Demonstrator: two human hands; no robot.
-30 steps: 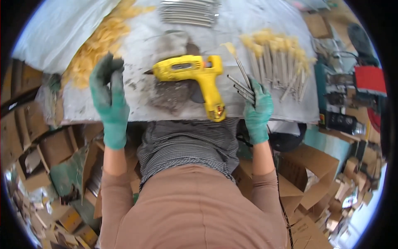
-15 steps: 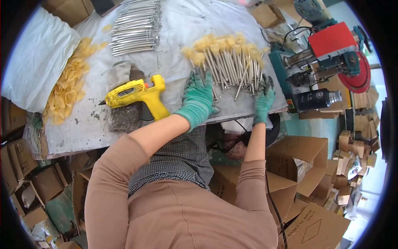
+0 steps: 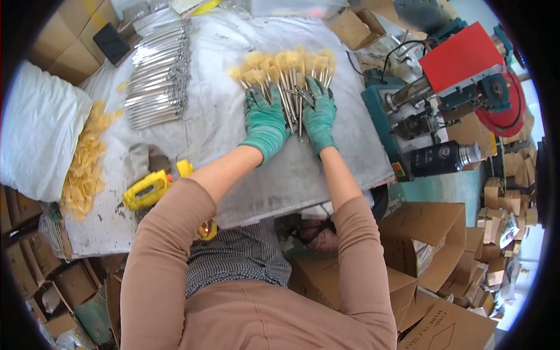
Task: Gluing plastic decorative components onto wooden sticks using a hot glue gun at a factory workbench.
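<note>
You're on the squaring-up step, as I read it: both gloved hands flank the bundle of metal rods [image 3: 289,99], which lies toward the far half of the cloth-covered surface [image 3: 256,195], pale yellow tips [image 3: 286,60] fanned out on the far side, bare ends toward you. Left hand [image 3: 265,119] lies along the bundle's left side, fingers stretched out and a bit apart, not wrapped round anything that I can see. Right hand [image 3: 319,114] is on the other side, fingers reaching up among the stems – a few rods lie crosswise by its thumb side, and I can't tell whether those fingers are clamped on them. Stems between your hands look roughly parallel but the near ends are ragged, so call it grouped, not neat. Next move calls for even inward pressure from both palms, crosswise rods turned in line with the rest, tips kept free of your fingers. Watch the tips: they look thin and would likely bend or come off if pushed. Yellow glue gun [image 3: 146,189] sits well left, partly behind your left forearm – mind that sleeve. Bare rods [image 3: 157,79] are stacked far left, loose yellow pieces [image 3: 84,166] nearer, both well apart from the bundle
</note>
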